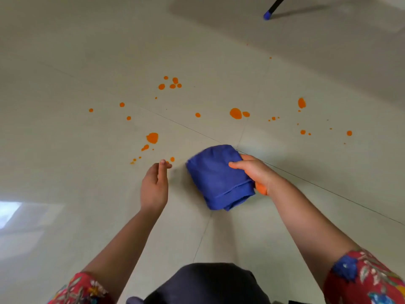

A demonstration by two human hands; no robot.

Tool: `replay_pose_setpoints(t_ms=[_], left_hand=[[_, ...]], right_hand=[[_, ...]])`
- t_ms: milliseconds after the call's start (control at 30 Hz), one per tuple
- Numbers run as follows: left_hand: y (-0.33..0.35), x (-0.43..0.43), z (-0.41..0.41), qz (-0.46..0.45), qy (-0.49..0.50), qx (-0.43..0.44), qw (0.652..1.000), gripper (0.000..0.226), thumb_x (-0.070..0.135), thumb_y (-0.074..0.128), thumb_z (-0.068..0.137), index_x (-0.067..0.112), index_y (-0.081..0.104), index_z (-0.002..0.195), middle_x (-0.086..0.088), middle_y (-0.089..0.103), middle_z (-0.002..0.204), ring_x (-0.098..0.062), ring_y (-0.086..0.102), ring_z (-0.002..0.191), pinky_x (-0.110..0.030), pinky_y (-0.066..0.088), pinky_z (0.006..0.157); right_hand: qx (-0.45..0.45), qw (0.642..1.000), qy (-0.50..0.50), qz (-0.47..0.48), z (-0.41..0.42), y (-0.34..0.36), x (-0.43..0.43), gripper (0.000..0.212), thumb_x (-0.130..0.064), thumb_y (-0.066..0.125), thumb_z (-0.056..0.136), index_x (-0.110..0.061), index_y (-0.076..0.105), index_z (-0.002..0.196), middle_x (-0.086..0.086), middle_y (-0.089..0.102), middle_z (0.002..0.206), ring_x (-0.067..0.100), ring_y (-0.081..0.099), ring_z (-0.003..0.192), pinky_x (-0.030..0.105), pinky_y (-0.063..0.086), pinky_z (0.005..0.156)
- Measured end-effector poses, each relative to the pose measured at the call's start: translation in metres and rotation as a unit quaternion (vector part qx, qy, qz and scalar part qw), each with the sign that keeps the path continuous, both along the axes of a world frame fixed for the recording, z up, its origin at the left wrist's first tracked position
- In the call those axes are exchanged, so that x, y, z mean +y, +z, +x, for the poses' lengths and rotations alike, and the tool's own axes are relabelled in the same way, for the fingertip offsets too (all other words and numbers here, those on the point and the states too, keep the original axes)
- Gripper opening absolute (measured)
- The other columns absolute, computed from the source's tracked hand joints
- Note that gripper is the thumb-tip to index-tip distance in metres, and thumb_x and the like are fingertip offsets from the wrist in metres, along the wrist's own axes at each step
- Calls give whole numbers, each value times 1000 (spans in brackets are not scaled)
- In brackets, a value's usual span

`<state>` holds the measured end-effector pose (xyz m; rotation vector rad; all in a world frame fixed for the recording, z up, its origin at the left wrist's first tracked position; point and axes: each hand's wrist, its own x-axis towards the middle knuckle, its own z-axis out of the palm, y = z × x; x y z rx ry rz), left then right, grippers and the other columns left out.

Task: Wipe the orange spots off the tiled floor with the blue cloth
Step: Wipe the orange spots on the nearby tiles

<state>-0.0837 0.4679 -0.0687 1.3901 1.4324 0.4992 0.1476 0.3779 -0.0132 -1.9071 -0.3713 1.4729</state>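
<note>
Item 1: blue cloth, folded into a thick pad, in your right hand. Grip pinches the cloth's right side, thumb on top, fingers wrapped under. Cloth sits in the lower-centre of view, over a tile joint; can't tell if it touches the floor.

Item 2: your left hand, just left of the cloth, not touching it. Grip spread, holding nothing, fingers pointing fwd toward the nearest drops.

Item 3: orange spots, approx. two dozen+, scattered across the pale tiled floor beyond both hands. Cluster upper-centre; big blob w/ small one beside it, centre-right; another big blob w/ trail of droplets, left of cloth; smaller dots far right and far left. An orange patch also shows at the heel of your right hand.

Item 4: black pole w/ blue tip, top right, tip at the floor, well apart from the spots.

Item 5: red floral sleeves on both arms; dark fabric at bottom centre.
</note>
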Motion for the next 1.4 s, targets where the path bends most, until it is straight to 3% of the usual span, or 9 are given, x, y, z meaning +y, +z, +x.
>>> replay_pose_setpoints(t_ms=[67,233,333,433,567,900,1100,1300,1400], left_hand=[[-12,8,-22,83,-10,54,995,39,42,37,101,18,62,119,5,62,123,-15,54,119,-31,41,97],[-38,24,-66,205,-5,138,969,29,23,45,99,9,62,119,-5,57,134,-23,49,127,-41,38,107],[-50,31,-84,214,6,171,962,29,21,47,99,9,59,124,-4,52,141,-24,45,132,-42,36,109],[-58,41,-94,221,6,199,955,33,21,46,99,14,53,130,-2,45,147,-22,37,139,-42,31,112],[-66,60,-105,237,-47,260,935,47,21,47,99,19,39,145,1,30,157,-19,22,147,-40,18,118],[-82,69,-105,220,-116,332,910,58,39,23,98,32,13,154,12,7,162,-9,1,149,-39,8,121],[-81,66,-104,221,-109,337,909,58,38,23,98,31,13,154,12,7,162,-9,1,149,-39,8,121],[-81,67,-103,228,-106,339,907,58,38,23,98,30,15,154,11,9,162,-9,2,149,-38,8,121],[-80,65,-103,227,-100,330,911,57,38,23,97,30,17,154,10,11,162,-10,4,149,-38,9,121]], right_hand=[[-177,981,80,5,-10,8,14,11,-13,51,94,-13,62,97,11,67,97,31,62,93,35,46,75],[-527,801,284,-14,-62,-2,17,22,-41,48,92,-26,52,108,3,62,78,33,53,69,32,34,56],[-516,774,364,-43,-85,-39,18,59,-63,42,89,-36,38,142,-2,58,134,28,57,116,38,46,83],[-545,718,433,-9,-84,-74,22,72,-72,33,88,-43,17,152,-5,9,164,32,9,150,59,13,114],[-553,702,449,-14,-90,-109,15,60,-62,17,96,-43,13,152,-6,4,164,33,3,150,71,12,109],[-613,711,345,9,-82,-121,96,53,-58,30,94,-42,36,144,1,32,155,36,34,135,58,30,97],[-570,632,505,144,-63,-130,35,55,-42,26,99,-40,17,153,-11,12,162,24,15,150,63,21,110],[-576,710,395,90,-85,-123,100,55,-35,28,100,-27,23,153,-4,16,162,24,13,150,54,19,116],[-542,627,523,199,-113,-130,64,55,-39,28,99,-31,20,154,-7,15,162,19,13,150,48,15,117]])
